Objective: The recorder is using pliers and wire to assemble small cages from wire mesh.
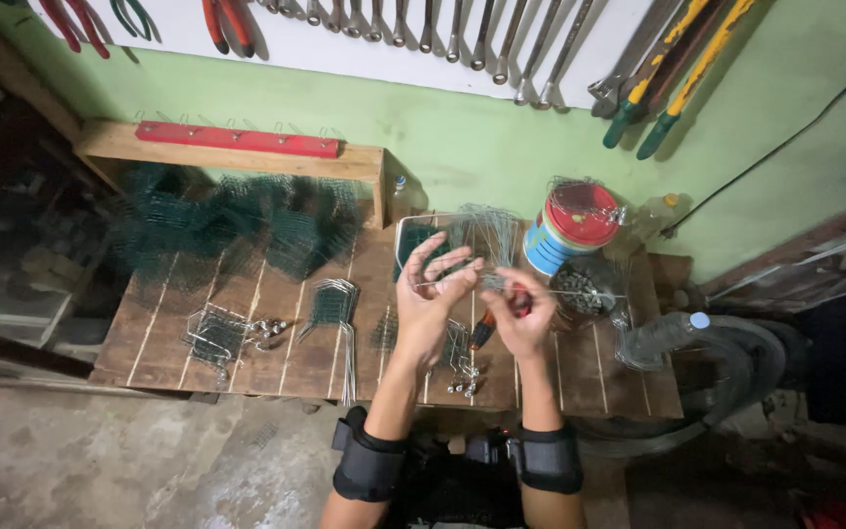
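Right hand (pixel 524 315) hides most of the red-handled tool (pixel 483 331). Wrenches (pixel 462 29) cut off at top edge. Small metal bits (pixel 464 377) near the surface's front edge too small to identify.

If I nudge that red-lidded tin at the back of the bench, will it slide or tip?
The tin stands upright and looks squat, so it would probably slide rather than tip. Wire pieces lie loose on its lid and would likely spill. Its weight cannot be judged.

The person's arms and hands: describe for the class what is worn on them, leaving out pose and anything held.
Both hands, left hand and right hand, are bare: no gloves. The forearms are bare too, with no sleeves. Each arm wears a wide black padded band near the elbow: left band, right band. No rings or watch can be made out.
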